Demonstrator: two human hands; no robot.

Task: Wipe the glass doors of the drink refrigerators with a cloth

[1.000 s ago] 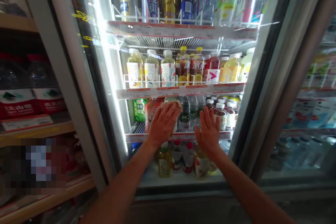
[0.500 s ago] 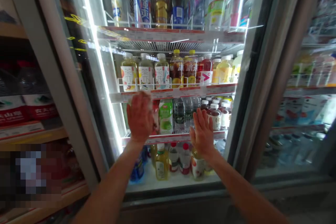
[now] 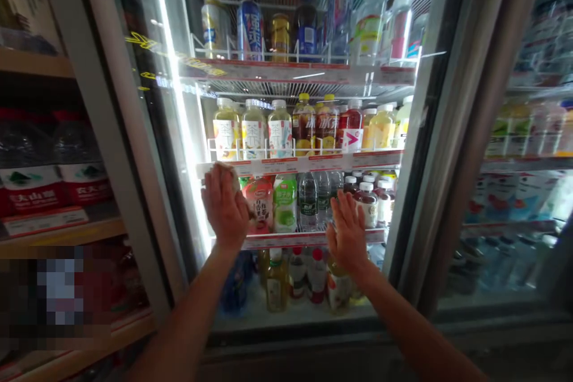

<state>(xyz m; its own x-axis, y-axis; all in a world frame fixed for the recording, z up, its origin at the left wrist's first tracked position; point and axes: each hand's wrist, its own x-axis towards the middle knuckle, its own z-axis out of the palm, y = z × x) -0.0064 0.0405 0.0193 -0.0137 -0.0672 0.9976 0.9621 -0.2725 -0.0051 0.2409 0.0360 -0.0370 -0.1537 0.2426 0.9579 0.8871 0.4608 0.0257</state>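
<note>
Cloth [image 3: 233,176] — left fingers [image 3: 218,186] grip it on glass door [image 3: 152,149] | right fingers [image 3: 345,204] splayed — bottles [image 3: 308,200] behind

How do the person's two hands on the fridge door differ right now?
The left hand covers a pale cloth, fingers close together; the right hand is bare, fingers spread. The left hand sits higher, beside the pink bottle; the right hand sits lower, by the white-capped bottles. Both press palm-forward on the glass door.
</note>
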